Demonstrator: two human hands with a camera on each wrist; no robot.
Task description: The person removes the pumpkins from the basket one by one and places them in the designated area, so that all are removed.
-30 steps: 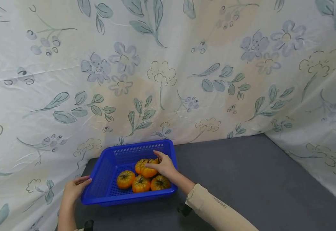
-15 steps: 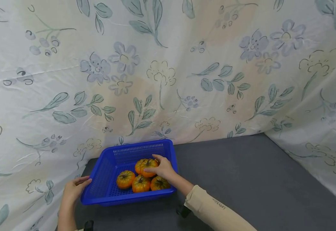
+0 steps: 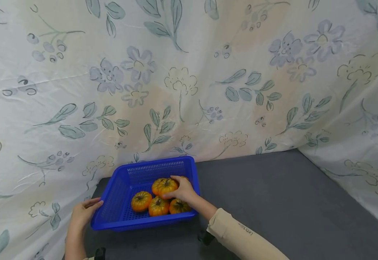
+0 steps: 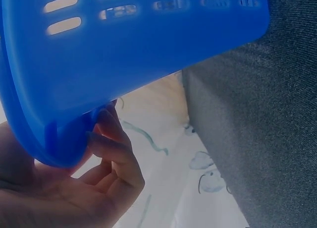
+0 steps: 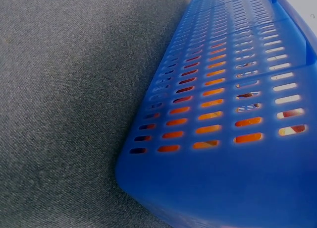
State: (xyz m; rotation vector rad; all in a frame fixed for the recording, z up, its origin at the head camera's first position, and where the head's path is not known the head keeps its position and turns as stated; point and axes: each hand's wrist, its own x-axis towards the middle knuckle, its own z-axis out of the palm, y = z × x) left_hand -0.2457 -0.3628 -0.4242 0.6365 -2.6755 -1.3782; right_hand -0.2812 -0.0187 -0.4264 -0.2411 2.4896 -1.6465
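Observation:
A blue plastic basket holds several small orange pumpkins. My left hand grips the basket's left rim; in the left wrist view its fingers curl under the rim's corner. Inside the basket, my right hand holds an upper pumpkin, thumb at the near side and fingers at the far side. Behind this hand another pumpkin is mostly hidden. The right wrist view shows only the slotted outer wall of the basket, with orange glimpsed through the slots, and no hand.
The basket stands on a dark grey tabletop, near its left end. A floral cloth hangs behind the table and along both sides. A black strap device shows near the left wrist.
My right hand has come down and its thumb and fingers have closed in on the upper pumpkin. The left hand and the basket have stayed in place.

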